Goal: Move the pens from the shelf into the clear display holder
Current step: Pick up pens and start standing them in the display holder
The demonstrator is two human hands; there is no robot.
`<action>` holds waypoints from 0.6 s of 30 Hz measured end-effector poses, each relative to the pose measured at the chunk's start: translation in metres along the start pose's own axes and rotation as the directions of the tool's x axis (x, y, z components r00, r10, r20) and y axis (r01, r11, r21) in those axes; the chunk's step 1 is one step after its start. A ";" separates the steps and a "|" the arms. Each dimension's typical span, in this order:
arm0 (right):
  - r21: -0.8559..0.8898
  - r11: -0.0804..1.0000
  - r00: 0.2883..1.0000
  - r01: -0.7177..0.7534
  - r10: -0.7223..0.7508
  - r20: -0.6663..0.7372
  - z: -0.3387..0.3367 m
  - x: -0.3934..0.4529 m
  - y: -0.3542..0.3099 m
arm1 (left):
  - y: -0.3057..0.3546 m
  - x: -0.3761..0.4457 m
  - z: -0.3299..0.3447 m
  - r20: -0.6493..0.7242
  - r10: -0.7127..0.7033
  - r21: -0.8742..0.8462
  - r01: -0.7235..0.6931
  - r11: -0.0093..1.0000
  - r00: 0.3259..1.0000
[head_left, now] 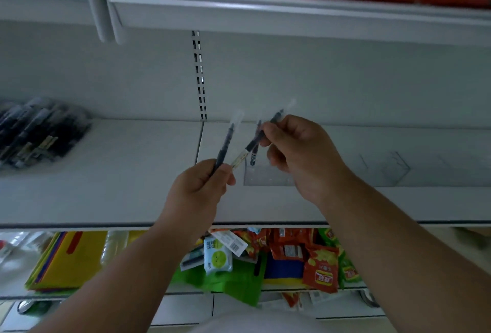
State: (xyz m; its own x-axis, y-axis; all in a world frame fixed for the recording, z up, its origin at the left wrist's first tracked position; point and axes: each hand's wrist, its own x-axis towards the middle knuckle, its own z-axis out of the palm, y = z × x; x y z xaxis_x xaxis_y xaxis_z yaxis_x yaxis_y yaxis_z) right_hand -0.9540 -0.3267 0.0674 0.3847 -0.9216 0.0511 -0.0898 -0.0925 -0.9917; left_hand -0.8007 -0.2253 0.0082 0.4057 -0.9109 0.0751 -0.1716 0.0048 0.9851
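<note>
Left hand (199, 185), near six o'clock of the white shelf (111, 173), grips a dark pen (224, 146) whose clear cap leans toward one o'clock. More pens, a blurred dark heap (39, 131), lie at nine o'clock on the shelf. Right hand (300, 152), at centre, pinches a second pen (256, 142) slanted from seven to one o'clock, above the clear display holder (268, 174), where a third pen (254, 153) stands. Snack packets (318, 261) fill the lower shelf toward five o'clock
</note>
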 end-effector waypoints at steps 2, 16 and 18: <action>-0.051 0.998 0.993 0.041 -0.046 -0.112 -0.008 0.004 -0.001 | -0.003 0.007 -0.001 -0.060 -0.071 -0.092 0.066 0.994 0.996; -0.776 0.595 0.972 0.208 -0.215 0.096 -0.016 0.026 0.005 | -0.013 0.012 0.001 -0.072 -0.182 -0.165 0.168 0.972 0.981; -0.809 0.541 0.972 0.229 -0.178 0.157 -0.014 0.030 0.008 | -0.014 0.012 0.002 -0.075 -0.172 -0.160 0.158 0.974 0.982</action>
State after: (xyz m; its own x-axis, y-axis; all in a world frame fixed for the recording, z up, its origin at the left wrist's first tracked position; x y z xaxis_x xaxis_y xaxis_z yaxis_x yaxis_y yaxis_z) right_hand -0.9559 -0.3601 0.0622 0.5336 -0.8199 0.2074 -0.7037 -0.5664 -0.4289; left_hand -0.7950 -0.2366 -0.0046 0.4952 -0.8648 -0.0837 0.0402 -0.0735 0.9965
